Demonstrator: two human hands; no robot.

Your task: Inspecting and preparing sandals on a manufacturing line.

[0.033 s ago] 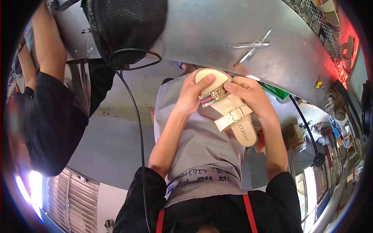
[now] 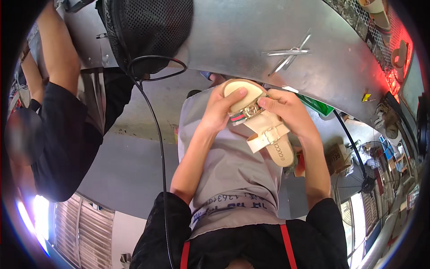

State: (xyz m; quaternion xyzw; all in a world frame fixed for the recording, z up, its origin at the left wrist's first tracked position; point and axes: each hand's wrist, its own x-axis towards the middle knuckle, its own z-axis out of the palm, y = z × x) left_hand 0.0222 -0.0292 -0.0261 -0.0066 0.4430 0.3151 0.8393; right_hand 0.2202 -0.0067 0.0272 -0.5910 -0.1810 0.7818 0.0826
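Observation:
A cream slide sandal [image 2: 280, 150] is held between my two hands above my lap. It has one strap with a gold buckle [image 2: 271, 134] and another with a striped band and gold ornament [image 2: 252, 109]. Around the rounded end at the upper left, my left hand [image 2: 220, 107] is closed, its thumb flat on the footbed. My right hand [image 2: 289, 110] grips the opposite edge, with the thumb pressed by the gold ornament. The fingers beneath the sandal are mostly hidden. Its other end, with the buckled strap, points down to the right.
Beyond my hands runs a metal worktable [image 2: 228, 40], with crossed clear strips [image 2: 289, 52] lying on it. A black mesh bag [image 2: 145, 31] and a black cable [image 2: 154, 121] are at the left. Another person [image 2: 67, 121] works there. More sandals [image 2: 398, 54] stand by a red glow far right.
The sandal has tilted slightly in my hands, and its buckled end has shifted a little up and left. Both hands keep their grip.

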